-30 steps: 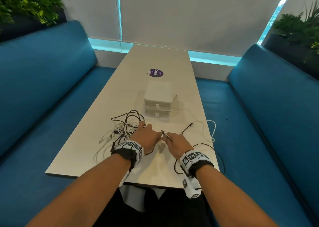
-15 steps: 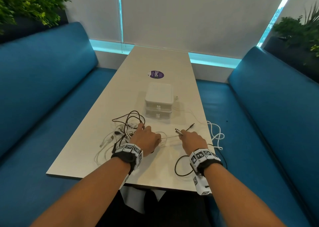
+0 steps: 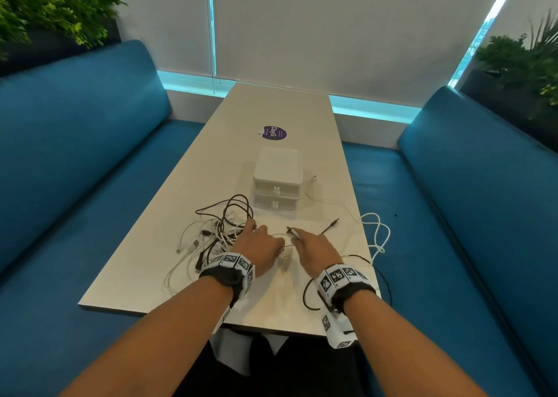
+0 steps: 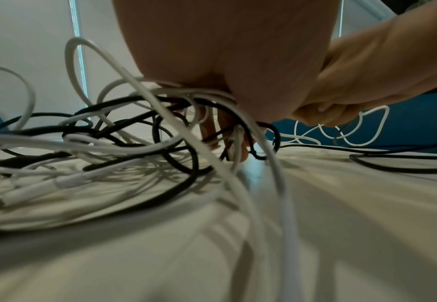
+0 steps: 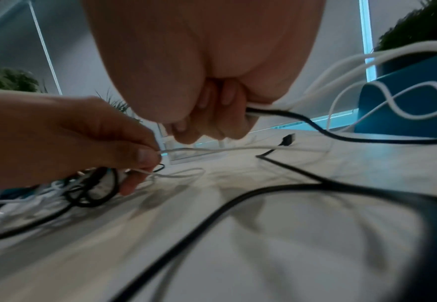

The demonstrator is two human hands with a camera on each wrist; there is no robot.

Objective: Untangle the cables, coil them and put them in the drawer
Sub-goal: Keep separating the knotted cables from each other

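Note:
A tangle of black and white cables [image 3: 217, 230] lies on the white table [image 3: 136, 263], left of my hands. My left hand [image 3: 259, 245] sits at the tangle's right edge, its fingers [image 4: 227, 139] reaching in among the strands, and pinches a thin white cable [image 5: 225, 148] between thumb and finger. Close beside it, my right hand [image 3: 314, 245] grips a black cable [image 5: 302, 122] together with a thicker white cable [image 5: 367, 57]; a plug tip sticks out of the fist. A white two-drawer box [image 3: 277, 182] stands behind the hands, both drawers closed.
White cable loops [image 3: 377, 233] hang over the table's right edge above the blue bench [image 3: 453, 215]. A black loop [image 3: 308, 294] lies by my right wrist, a loose black plug end [image 3: 332, 224] ahead of it. A purple sticker [image 3: 273, 133] sits farther back.
My right hand drew out to the right with its cables, then came back left, close to the left hand. The left hand stayed at the tangle.

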